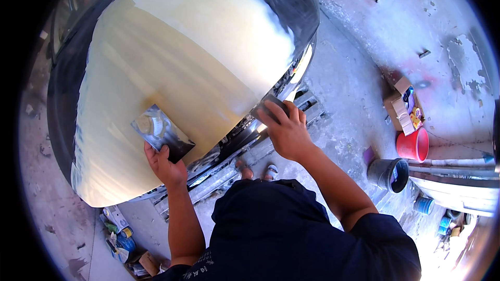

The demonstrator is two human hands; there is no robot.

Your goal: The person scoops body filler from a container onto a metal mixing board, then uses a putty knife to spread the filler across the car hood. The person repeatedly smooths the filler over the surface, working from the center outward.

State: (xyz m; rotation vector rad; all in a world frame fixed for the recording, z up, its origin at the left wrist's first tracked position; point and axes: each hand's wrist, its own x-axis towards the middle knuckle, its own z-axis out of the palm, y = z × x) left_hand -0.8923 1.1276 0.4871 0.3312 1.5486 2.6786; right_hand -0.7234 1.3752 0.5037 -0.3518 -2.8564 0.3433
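A car hood (151, 73) fills the upper left, coated in cream-yellow filler with dark paint round its edge. A paler, whiter area covers its far right part. My left hand (166, 165) grips the near corner of a flat dark rectangular plate (179, 148), thumb on top. Pale, shiny smears mark the plate's far half, which is over the hood. My right hand (288, 131) is closed on a flat dark rectangular piece (270, 107) at the hood's front edge. Its exact kind does not show, and fingers cover part of it.
Below the hood edge runs the car's front end with a bumper (250, 134). On the floor to the right stand an open cardboard box (400, 114), a red bucket (411, 145) and a black bucket (384, 174). Assorted clutter (122, 239) lies at lower left.
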